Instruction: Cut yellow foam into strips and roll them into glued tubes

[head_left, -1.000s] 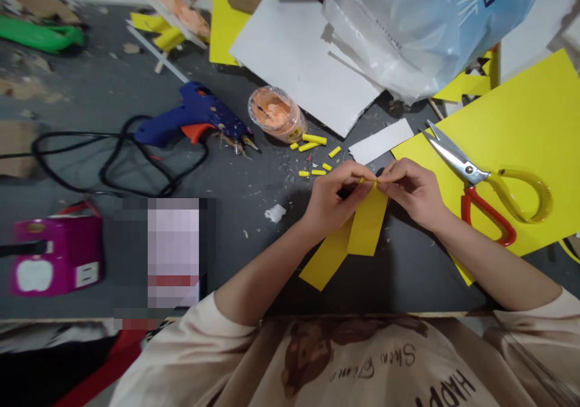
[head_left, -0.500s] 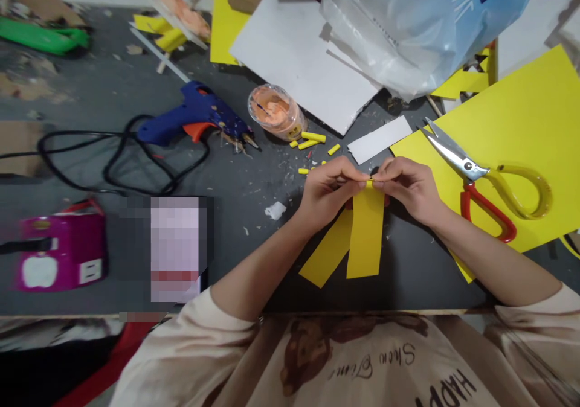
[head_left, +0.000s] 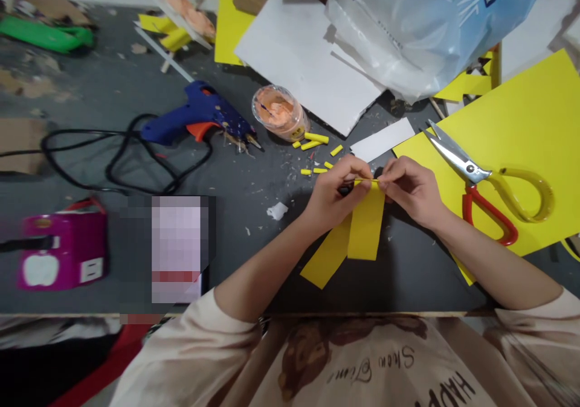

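Both hands pinch the top edge of a yellow paper strip (head_left: 365,226), which hangs toward me over the dark table. My left hand (head_left: 338,192) grips its upper left part between thumb and fingers. At the upper right corner, the thumb and fingertips of my right hand (head_left: 410,191) are closed on the same strip. A second yellow strip (head_left: 324,259) lies slanted on the table, partly hidden under the first strip and my left hand. Just beyond the hands are several short yellow paper rolls (head_left: 316,138) and a white paper strip (head_left: 383,140).
Scissors (head_left: 473,171) lie open on a large yellow sheet (head_left: 521,129) at the right. A plastic bag (head_left: 421,32) and white board (head_left: 308,57) are behind. Leftward are a jar of orange paste (head_left: 281,114), a blue glue gun (head_left: 194,114) with cord, and a purple box (head_left: 63,250).
The hanging part of the held strip looks shorter, its lower edge now higher. My left fingers have shifted slightly along the top edge. The whole view has moved a little.
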